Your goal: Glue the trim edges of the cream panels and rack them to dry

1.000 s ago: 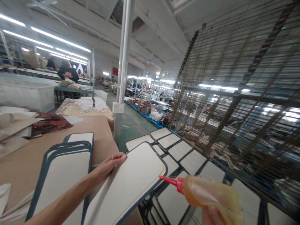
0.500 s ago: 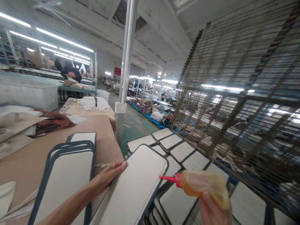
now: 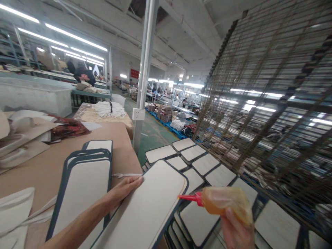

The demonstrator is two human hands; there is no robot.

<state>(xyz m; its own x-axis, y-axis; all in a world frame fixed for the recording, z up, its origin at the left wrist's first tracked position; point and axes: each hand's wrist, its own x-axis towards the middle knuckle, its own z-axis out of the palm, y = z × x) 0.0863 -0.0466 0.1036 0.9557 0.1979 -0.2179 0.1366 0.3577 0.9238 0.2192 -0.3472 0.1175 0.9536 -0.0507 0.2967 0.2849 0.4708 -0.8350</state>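
My left hand (image 3: pixel 129 185) grips the left edge of a long cream panel (image 3: pixel 147 204) with a dark blue border and rounded corners, held tilted. In my right hand (image 3: pixel 236 228) is a soft bottle (image 3: pixel 224 202) of amber liquid, its red nozzle (image 3: pixel 190 197) pointing left with the tip at the panel's right border. A thin yellowish line runs along that border near the upper right corner. Left of my forearm, a stack of similar panels (image 3: pixel 89 186) lies on the brown table (image 3: pixel 124 148).
Rows of bordered panels (image 3: pixel 204 164) lie beyond and right of my hands, beside a tall wire rack (image 3: pixel 249 90). A metal post (image 3: pixel 145 69) stands past the table. Bag pieces (image 3: pixel 28 135) lie at left; a person (image 3: pixel 84 74) works farther back.
The view has shifted slightly, so the surroundings appear farther right. My left hand still holds the panel, and the nozzle tip stays at its right border.
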